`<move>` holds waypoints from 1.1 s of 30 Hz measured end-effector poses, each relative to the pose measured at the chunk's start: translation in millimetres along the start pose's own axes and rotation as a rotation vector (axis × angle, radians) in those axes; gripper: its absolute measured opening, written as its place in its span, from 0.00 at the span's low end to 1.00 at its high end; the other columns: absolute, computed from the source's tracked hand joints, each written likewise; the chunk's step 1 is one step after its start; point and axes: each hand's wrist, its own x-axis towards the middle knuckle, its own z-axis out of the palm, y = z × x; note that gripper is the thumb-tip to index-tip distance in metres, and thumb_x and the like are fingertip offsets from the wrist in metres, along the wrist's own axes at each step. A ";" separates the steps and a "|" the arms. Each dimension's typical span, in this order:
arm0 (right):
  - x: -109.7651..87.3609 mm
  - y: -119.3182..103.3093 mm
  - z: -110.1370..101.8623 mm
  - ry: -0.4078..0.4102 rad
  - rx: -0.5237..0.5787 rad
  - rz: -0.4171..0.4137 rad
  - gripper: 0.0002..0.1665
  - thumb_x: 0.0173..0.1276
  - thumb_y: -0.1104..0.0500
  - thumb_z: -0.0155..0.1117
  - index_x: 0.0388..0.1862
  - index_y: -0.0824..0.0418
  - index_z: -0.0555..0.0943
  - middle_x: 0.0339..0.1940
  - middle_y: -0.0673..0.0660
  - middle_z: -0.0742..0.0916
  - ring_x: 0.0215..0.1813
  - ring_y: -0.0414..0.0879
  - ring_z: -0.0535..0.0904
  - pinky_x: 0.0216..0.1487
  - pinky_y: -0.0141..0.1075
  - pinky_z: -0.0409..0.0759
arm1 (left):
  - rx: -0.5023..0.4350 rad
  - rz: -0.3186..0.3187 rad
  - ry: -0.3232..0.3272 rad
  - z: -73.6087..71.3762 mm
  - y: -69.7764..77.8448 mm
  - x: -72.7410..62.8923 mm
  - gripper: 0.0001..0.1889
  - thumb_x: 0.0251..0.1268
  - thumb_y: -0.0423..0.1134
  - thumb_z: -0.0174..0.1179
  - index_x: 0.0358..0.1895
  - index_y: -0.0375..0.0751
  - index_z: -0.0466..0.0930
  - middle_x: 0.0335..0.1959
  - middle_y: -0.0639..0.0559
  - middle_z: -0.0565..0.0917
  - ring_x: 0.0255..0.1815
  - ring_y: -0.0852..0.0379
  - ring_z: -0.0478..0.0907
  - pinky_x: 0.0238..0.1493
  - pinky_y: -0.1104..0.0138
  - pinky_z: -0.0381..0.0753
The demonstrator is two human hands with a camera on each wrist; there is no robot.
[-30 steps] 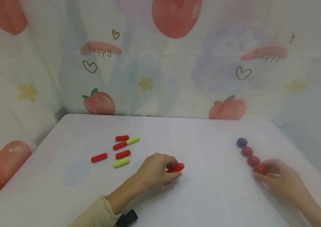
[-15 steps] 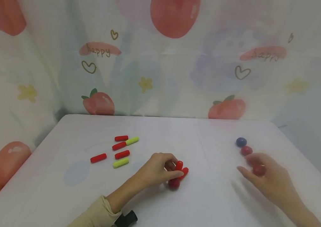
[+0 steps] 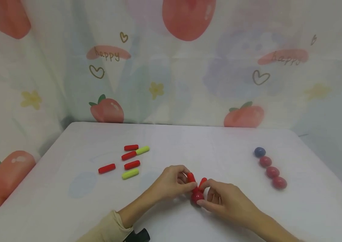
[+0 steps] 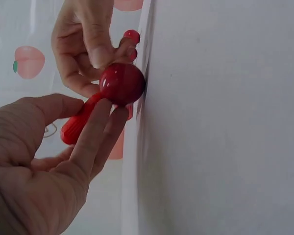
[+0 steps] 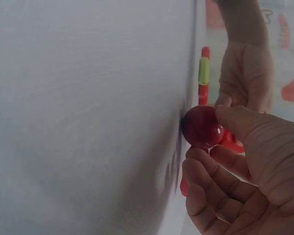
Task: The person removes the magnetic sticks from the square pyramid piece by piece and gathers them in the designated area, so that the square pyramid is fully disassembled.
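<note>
My left hand (image 3: 174, 183) pinches a short red rod (image 3: 191, 178) between thumb and fingers. One end of that rod meets a shiny dark red ball (image 4: 122, 83) low over the white table. A second red rod (image 3: 202, 181) also slants up from the ball, partly covered by fingers. From the other side, my right hand (image 3: 229, 203) grips the ball, its thumb on the surface and fingertips beneath in the right wrist view. Whether its fingers also touch the second rod is hard to tell.
To the left lie several loose rods, red ones (image 3: 106, 168) and lime ones (image 3: 130, 173). At the right a slanting row holds a blue ball (image 3: 260, 152) and red balls (image 3: 272, 172). A patterned curtain (image 3: 174, 67) hangs behind the white table (image 3: 98, 208).
My right hand has left the row of balls at the right and come to the ball at my left hand. The left hand has turned the rods upward and shifted slightly right.
</note>
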 end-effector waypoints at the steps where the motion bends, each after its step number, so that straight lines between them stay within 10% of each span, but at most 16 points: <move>1: 1.8 0.4 1.8 -0.005 0.000 -0.024 0.13 0.66 0.48 0.74 0.44 0.45 0.79 0.23 0.36 0.78 0.25 0.30 0.72 0.27 0.28 0.75 | 0.001 0.004 -0.023 -1.2 0.0 0.5 0.09 0.63 0.36 0.72 0.42 0.41 0.82 0.30 0.56 0.85 0.31 0.61 0.83 0.35 0.72 0.82; 12: 7.4 7.7 -5.0 -0.017 -0.068 0.006 0.15 0.63 0.57 0.75 0.44 0.45 0.80 0.20 0.36 0.75 0.23 0.30 0.70 0.25 0.28 0.72 | 0.181 0.092 -0.125 -10.9 -1.3 4.3 0.09 0.56 0.28 0.75 0.35 0.42 0.84 0.30 0.58 0.84 0.29 0.67 0.79 0.39 0.76 0.82; 23: 11.0 10.3 -4.1 -0.018 -0.031 -0.049 0.16 0.63 0.57 0.76 0.46 0.48 0.80 0.24 0.36 0.77 0.26 0.30 0.72 0.27 0.28 0.74 | 0.235 0.136 -0.073 -8.9 -3.0 0.6 0.09 0.55 0.30 0.76 0.34 0.43 0.84 0.27 0.61 0.83 0.28 0.68 0.76 0.36 0.76 0.80; 33: 11.1 12.4 -0.8 -0.028 -0.049 -0.017 0.16 0.62 0.58 0.76 0.46 0.46 0.80 0.25 0.37 0.78 0.28 0.32 0.73 0.29 0.28 0.76 | 0.350 0.049 0.088 -13.0 7.4 -8.7 0.10 0.55 0.36 0.74 0.35 0.45 0.80 0.26 0.61 0.80 0.28 0.62 0.75 0.29 0.73 0.78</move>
